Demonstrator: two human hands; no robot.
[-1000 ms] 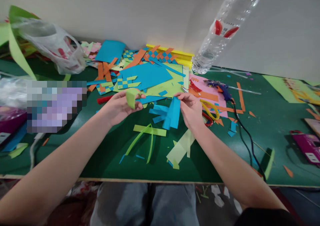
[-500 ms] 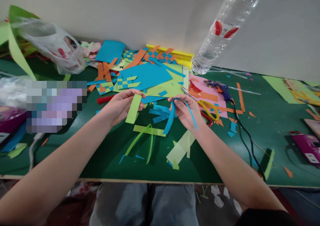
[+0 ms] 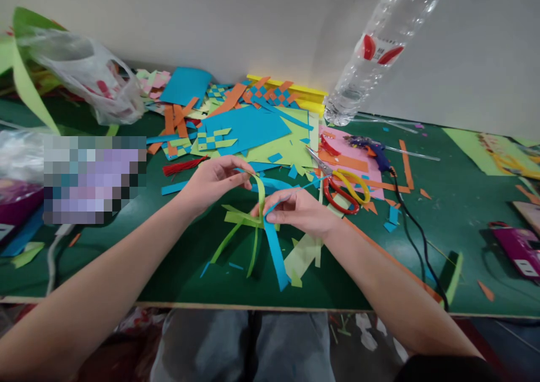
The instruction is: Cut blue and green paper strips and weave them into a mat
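Note:
My left hand (image 3: 217, 182) pinches the upper end of a light green paper strip (image 3: 261, 193), which curves down toward my other hand. A blue paper strip (image 3: 276, 252) hangs from the closed fingers of my right hand (image 3: 297, 210), its free end angled toward the table's front. Those right fingers sit beside more green strips (image 3: 241, 219); whether they also grip one is hidden. Two narrow bent green strips (image 3: 228, 242) lie just in front of my hands. Blue paper strips (image 3: 274, 186) lie partly hidden behind them.
Red-and-yellow-handled scissors (image 3: 330, 172) lie right of my hands, near a blue glue gun (image 3: 379, 156) with its cord. Paper sheets (image 3: 253, 129) and woven pieces cover the back. A water bottle (image 3: 363, 55) leans at the wall; a plastic bag (image 3: 97, 84) sits left.
My right hand has moved left and toward me, bringing the blue strip lower. My left hand's green strip has turned and now curves down to the right hand. The scissors are more exposed.

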